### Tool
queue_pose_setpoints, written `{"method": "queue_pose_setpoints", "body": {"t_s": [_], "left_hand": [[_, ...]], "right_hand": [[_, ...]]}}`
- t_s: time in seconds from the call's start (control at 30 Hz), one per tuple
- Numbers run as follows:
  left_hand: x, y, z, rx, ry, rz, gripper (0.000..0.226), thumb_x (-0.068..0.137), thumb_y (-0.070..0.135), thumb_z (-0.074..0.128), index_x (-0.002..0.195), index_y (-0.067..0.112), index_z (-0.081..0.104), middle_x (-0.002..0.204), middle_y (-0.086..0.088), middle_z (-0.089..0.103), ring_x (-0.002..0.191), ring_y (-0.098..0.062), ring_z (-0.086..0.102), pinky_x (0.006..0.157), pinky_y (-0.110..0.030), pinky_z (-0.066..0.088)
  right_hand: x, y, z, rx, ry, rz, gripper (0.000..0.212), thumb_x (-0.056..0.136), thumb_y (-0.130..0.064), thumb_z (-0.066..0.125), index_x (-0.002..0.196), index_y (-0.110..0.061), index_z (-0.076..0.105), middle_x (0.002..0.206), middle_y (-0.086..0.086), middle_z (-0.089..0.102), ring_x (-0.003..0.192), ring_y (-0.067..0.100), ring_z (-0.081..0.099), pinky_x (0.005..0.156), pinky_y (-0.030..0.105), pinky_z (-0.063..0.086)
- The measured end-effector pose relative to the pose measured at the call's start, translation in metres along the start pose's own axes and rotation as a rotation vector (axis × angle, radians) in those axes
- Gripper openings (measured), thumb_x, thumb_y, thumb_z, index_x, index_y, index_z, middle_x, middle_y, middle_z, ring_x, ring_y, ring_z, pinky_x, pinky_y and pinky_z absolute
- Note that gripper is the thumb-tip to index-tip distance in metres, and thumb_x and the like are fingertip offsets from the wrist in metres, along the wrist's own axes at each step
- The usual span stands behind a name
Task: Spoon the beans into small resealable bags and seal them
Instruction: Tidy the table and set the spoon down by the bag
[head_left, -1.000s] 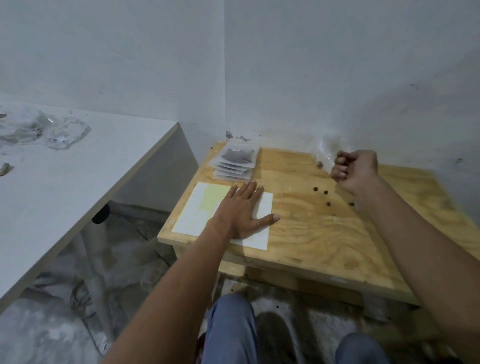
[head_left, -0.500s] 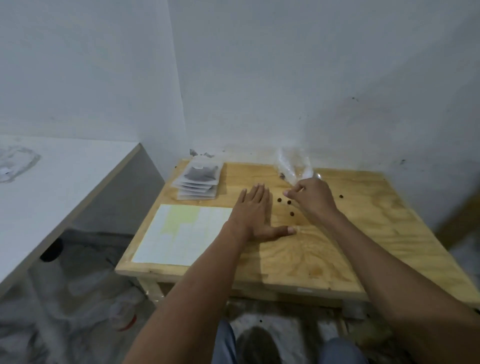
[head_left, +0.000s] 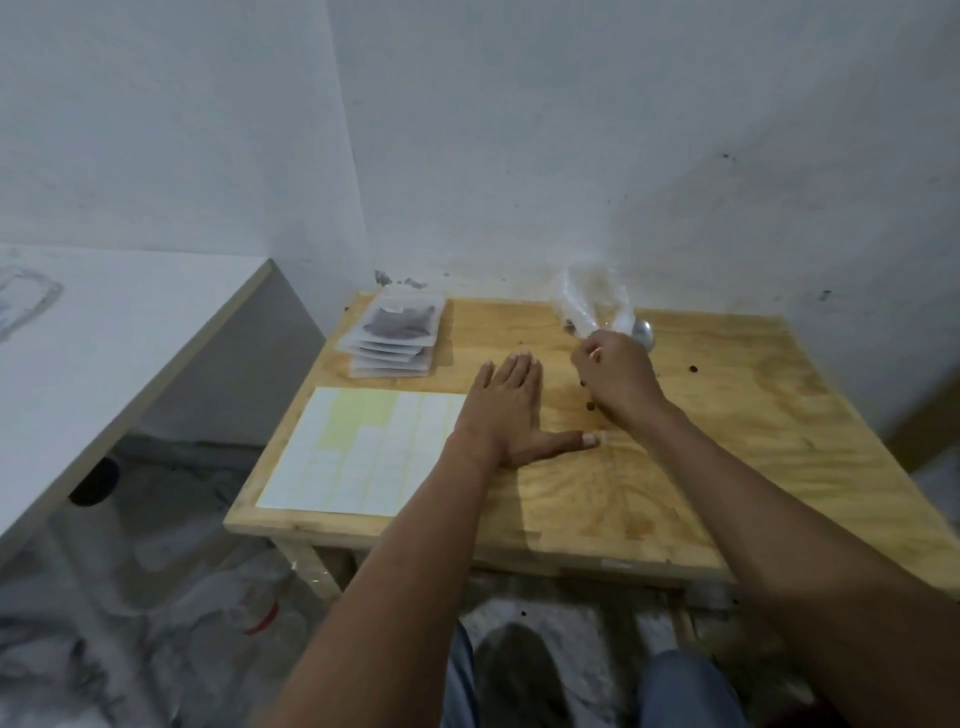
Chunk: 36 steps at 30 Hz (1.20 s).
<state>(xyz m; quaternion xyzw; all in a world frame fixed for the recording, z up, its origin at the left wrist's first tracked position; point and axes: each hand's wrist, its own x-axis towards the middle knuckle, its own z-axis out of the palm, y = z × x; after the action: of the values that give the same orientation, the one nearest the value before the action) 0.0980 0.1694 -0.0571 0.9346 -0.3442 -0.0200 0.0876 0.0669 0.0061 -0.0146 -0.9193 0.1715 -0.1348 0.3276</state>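
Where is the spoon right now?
In the head view the spoon lies on the wooden table near the back wall, just behind the right hand and beside the clear plastic bag.

White scuffed corner walls (head_left: 519, 130), plywood table (head_left: 727, 441), white counter (head_left: 104, 338) left, dim light

Bare forearms, blue jeans (head_left: 685, 691) (knees only)

My left hand (head_left: 506, 410) lies flat on the table (head_left: 727, 467); my right hand (head_left: 615, 376) curls beside it, beans (head_left: 589, 406) under it, bag (head_left: 592, 306) beyond.
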Motion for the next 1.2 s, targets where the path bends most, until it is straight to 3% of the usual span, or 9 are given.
{"method": "queue_pose_setpoints", "body": {"t_s": [0.13,0.23,0.33,0.5,0.6,0.77,0.87,1.07,1.2], "left_hand": [[-0.001,0.000,-0.002,-0.005,-0.009,0.004,0.137,0.066,0.102,0.024,0.162,0.007,0.006,0.171,-0.010,0.002,0.158,-0.021,0.000,0.128,-0.048,0.001],[0.000,0.000,-0.002,-0.010,-0.004,0.001,0.137,0.065,0.102,0.025,0.162,0.007,0.007,0.171,-0.009,0.004,0.158,-0.021,0.001,0.127,-0.048,0.002],[0.000,0.000,-0.001,-0.017,0.005,0.001,0.137,0.066,0.102,0.027,0.162,0.007,0.007,0.171,-0.009,0.004,0.158,-0.021,0.001,0.127,-0.048,0.002],[0.000,0.000,0.000,-0.031,0.016,0.001,0.135,0.067,0.102,0.029,0.162,0.008,0.008,0.171,-0.009,0.004,0.158,-0.020,0.001,0.128,-0.048,0.001],[0.000,0.000,0.000,-0.038,0.017,-0.003,0.135,0.067,0.101,0.031,0.162,0.008,0.009,0.171,-0.009,0.006,0.158,-0.020,0.002,0.128,-0.048,0.001],[0.000,0.001,0.000,-0.046,0.021,-0.006,0.134,0.068,0.101,0.032,0.162,0.008,0.010,0.171,-0.009,0.007,0.158,-0.020,0.003,0.128,-0.048,0.002],[0.000,0.000,0.000,-0.046,0.024,-0.008,0.135,0.067,0.102,0.031,0.162,0.008,0.010,0.171,-0.009,0.006,0.158,-0.020,0.003,0.128,-0.047,0.001],[0.000,-0.001,-0.001,-0.036,0.019,-0.003,0.137,0.065,0.103,0.027,0.162,0.008,0.010,0.171,-0.009,0.006,0.158,-0.020,0.002,0.128,-0.048,0.002],[0.000,-0.001,-0.001,-0.039,0.015,-0.003,0.136,0.066,0.102,0.029,0.162,0.008,0.010,0.171,-0.009,0.006,0.158,-0.020,0.003,0.128,-0.047,0.002]], "right_hand": [[0.010,-0.002,-0.015,0.953,0.072,0.532,0.021,0.089,-0.009,0.036,0.086,-0.010,0.057,0.054,-0.002,0.040,0.040,0.009,0.027,0.039,0.021,0.021],[0.012,0.000,-0.025,1.247,0.029,0.662,0.023,0.088,-0.009,0.035,0.076,-0.010,0.055,0.056,0.001,0.048,0.042,0.012,0.029,0.037,0.019,0.020],[0.011,0.007,-0.030,1.176,-0.037,0.651,0.023,0.092,-0.020,0.045,0.072,-0.013,0.055,0.056,-0.001,0.048,0.042,0.011,0.028,0.036,0.019,0.021],[0.008,0.026,-0.018,0.053,0.051,0.111,0.029,0.086,-0.038,0.076,0.080,-0.010,0.077,0.082,0.003,0.072,0.068,0.017,0.064,0.062,0.032,0.051],[0.004,0.027,-0.010,-0.094,-0.019,0.037,0.016,0.079,-0.041,0.083,0.085,-0.027,0.079,0.101,-0.005,0.066,0.085,0.012,0.064,0.069,0.031,0.052],[0.001,0.024,-0.004,-0.165,-0.058,-0.004,0.012,0.086,-0.033,0.080,0.085,-0.022,0.077,0.083,-0.002,0.072,0.075,0.009,0.063,0.072,0.033,0.054],[0.002,0.019,-0.008,-0.061,-0.042,0.033,0.018,0.097,-0.031,0.066,0.089,-0.015,0.069,0.076,-0.006,0.062,0.070,0.010,0.057,0.067,0.031,0.047],[0.010,0.016,-0.031,1.126,-0.108,0.587,0.015,0.094,-0.012,0.042,0.082,-0.013,0.051,0.057,-0.002,0.045,0.042,0.008,0.026,0.034,0.021,0.020],[0.003,0.022,-0.038,0.973,-0.217,0.537,0.017,0.095,-0.008,0.046,0.100,-0.006,0.063,0.067,-0.002,0.051,0.044,0.007,0.029,0.036,0.020,0.023]]}}
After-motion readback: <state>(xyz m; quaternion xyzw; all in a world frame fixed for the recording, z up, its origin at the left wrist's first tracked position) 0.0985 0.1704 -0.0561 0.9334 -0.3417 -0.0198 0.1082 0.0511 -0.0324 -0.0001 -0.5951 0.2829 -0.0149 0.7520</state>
